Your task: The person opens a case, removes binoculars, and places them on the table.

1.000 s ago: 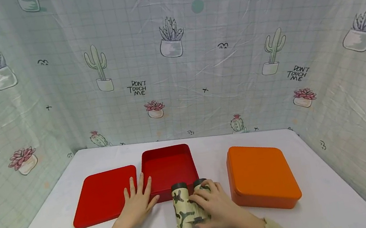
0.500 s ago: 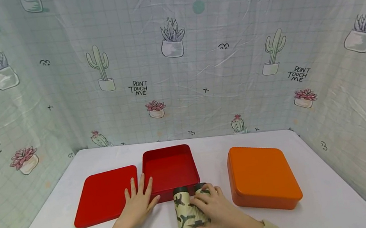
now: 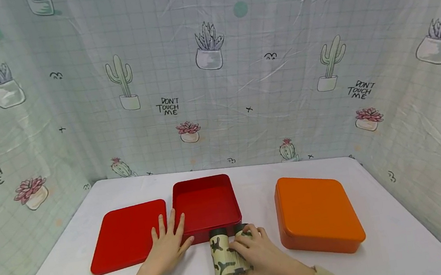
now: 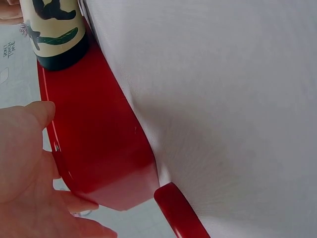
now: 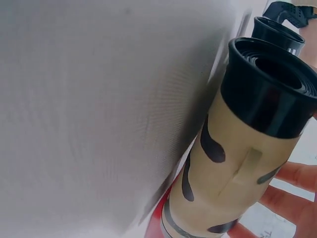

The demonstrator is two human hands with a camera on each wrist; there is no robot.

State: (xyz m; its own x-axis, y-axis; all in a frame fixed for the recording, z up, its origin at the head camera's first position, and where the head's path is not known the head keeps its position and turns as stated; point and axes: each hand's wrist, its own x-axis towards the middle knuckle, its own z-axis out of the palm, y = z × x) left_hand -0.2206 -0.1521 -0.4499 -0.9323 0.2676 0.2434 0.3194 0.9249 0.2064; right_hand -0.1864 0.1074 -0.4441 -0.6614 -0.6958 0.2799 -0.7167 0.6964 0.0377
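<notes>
Camouflage-patterned binoculars (image 3: 221, 256) with black ends lie at the near wall of a shallow red box (image 3: 207, 206), their far ends overlapping its rim in the head view. My right hand (image 3: 261, 257) grips the right barrel, fingers bent over it and thumb by the near end. In the right wrist view, one barrel of the binoculars (image 5: 242, 148) fills the middle, with fingers behind it. My left hand (image 3: 165, 249) rests spread at the box's left near corner. From the left wrist, thumb and fingers of the left hand (image 4: 25, 168) lie along the rim of the red box (image 4: 99, 134).
A flat red lid (image 3: 129, 239) lies left of the red box, partly behind the left hand. To the right stands a closed orange box (image 3: 317, 213). All rest on a white table (image 3: 252, 180) enclosed by a cactus-print curtain (image 3: 241, 106).
The binoculars and my right hand have shifted slightly toward me, relative to the red box. My left hand keeps its place at the box. The head view has moved a little.
</notes>
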